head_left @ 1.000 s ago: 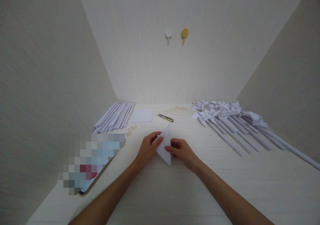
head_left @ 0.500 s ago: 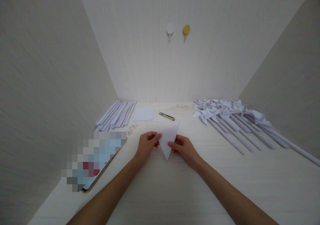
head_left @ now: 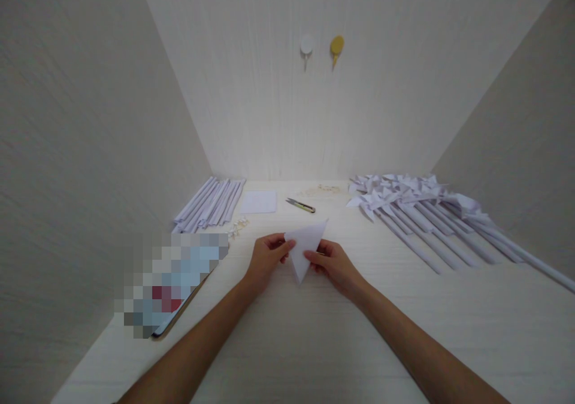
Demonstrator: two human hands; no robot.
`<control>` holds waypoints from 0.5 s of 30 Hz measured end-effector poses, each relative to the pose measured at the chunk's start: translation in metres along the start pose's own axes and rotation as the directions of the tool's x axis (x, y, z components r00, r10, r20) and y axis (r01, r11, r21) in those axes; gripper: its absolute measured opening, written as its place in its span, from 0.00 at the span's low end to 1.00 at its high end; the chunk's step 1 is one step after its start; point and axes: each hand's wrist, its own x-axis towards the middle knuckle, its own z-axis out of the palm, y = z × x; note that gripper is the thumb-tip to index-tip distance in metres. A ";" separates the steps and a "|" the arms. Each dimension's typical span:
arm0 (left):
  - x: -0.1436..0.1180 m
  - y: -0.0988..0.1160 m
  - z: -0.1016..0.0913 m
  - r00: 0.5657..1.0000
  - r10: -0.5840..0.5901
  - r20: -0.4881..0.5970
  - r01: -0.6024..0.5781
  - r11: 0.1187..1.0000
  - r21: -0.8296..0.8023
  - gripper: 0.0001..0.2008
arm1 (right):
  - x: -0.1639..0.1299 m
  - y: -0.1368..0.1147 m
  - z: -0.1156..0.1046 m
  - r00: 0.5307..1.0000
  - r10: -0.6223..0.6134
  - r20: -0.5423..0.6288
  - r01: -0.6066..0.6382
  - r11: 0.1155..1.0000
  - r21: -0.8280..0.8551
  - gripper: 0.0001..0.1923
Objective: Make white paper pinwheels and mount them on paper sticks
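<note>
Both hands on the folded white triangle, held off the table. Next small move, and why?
Probably lower the triangle flat onto the table and press its fold. The left hand and right hand pinch it by opposite edges with its lower tip near the surface, and a crease seems easier to sharpen against the table than in the air.

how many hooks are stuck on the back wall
2. A white hook and a yellow hook sit side by side high on the back wall, white on the left, above the table. No others show.
</note>
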 end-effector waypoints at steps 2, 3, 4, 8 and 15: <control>0.000 0.001 0.000 1.000 -0.003 -0.005 0.003 1.000 -0.019 0.12 | 0.000 -0.001 0.001 1.000 0.004 0.014 -0.004 1.000 0.011 0.12; 0.000 0.001 0.000 1.000 -0.003 -0.007 0.002 1.000 -0.021 0.13 | 0.000 -0.001 0.001 1.000 0.007 0.017 -0.007 1.000 0.015 0.12; 0.000 0.000 0.000 1.000 -0.001 -0.007 0.001 1.000 -0.017 0.12 | -0.001 -0.001 0.001 1.000 0.009 0.017 -0.009 1.000 0.019 0.12; 0.000 0.000 0.000 1.000 0.001 0.000 -0.001 1.000 0.001 0.11 | -0.001 -0.002 0.002 1.000 0.000 0.012 0.000 1.000 0.008 0.13; -0.001 0.001 0.001 1.000 0.003 -0.003 -0.003 1.000 0.017 0.12 | -0.001 -0.002 0.002 1.000 -0.015 0.014 0.016 1.000 -0.023 0.13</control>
